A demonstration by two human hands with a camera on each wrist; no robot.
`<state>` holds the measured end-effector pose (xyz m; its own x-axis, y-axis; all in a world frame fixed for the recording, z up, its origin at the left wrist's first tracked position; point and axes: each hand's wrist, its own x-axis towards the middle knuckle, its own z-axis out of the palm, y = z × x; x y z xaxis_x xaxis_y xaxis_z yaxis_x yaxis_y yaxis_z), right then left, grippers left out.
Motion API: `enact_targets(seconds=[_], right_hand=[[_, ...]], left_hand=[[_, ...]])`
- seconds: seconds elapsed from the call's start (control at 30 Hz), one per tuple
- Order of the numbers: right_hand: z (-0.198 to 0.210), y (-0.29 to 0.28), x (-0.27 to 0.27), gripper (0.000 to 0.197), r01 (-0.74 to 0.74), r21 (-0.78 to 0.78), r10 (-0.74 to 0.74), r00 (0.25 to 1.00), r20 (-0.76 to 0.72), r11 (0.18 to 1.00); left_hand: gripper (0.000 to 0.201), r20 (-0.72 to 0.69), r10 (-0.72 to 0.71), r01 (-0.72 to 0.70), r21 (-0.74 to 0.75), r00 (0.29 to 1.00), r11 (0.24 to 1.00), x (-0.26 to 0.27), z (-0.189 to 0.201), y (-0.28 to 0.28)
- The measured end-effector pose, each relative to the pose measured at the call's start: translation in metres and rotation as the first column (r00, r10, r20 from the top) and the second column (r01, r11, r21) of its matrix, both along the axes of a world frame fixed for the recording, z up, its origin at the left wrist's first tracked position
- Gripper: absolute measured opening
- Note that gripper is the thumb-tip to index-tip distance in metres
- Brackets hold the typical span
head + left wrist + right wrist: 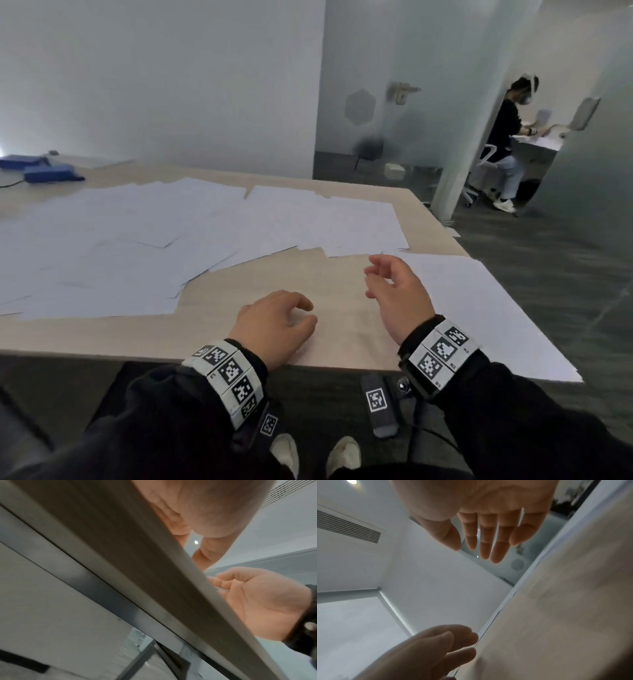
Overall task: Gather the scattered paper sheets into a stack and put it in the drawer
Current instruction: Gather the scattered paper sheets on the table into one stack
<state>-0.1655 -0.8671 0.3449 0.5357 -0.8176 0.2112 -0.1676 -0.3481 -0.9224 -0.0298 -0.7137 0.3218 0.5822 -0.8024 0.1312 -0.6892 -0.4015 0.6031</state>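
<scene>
Though blurred, hands (329, 308) empty.

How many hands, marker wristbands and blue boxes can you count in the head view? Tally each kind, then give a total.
Hands: 2, left hand, right hand
Marker wristbands: 2, left wristband, right wristband
Blue boxes: 2, far blue box, near blue box
Total: 6

You are standing in an office. A light wood desk (342, 329) carries loose paper sheets (137, 240) across its far half. Frosted glass partitions (394, 85) enclose the room, and beyond them a seated person (507, 144) works at another desk on gray carpet (548, 274).
</scene>
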Motion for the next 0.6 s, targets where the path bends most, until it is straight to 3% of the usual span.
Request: enact_targets(seconds=[0.17,0.27,0.33,0.47,0.6], right_hand=[[0.004,0.028,0.08,0.022,-0.116,0.308,0.124,0.992,-0.006,0.944],[-0.001,0.041,0.122,0.016,-0.155,0.475,0.155,0.987,0.039,0.866],[-0.007,0.049,0.148,0.013,-0.162,0.532,0.153,0.986,0.061,0.831],[-0.015,0.065,0.195,0.012,-0.198,0.602,0.164,0.98,0.113,0.774],[-0.021,0.072,0.227,0.014,-0.244,0.627,0.152,0.968,0.198,0.74]], left_hand=[[0.016,-0.037,0.217,-0.22,-0.113,0.975,0.969,0.066,0.0,0.062],[0.015,0.049,0.321,-0.311,-0.143,0.946,0.94,0.104,-0.009,0.097],[0.024,0.133,0.387,-0.381,-0.069,0.913,0.922,0.128,-0.014,0.118],[0.067,0.24,0.43,-0.476,0.185,0.87,0.86,0.163,-0.021,0.151],[0.077,0.312,0.337,-0.428,0.295,0.888,0.854,0.165,-0.027,0.164]])
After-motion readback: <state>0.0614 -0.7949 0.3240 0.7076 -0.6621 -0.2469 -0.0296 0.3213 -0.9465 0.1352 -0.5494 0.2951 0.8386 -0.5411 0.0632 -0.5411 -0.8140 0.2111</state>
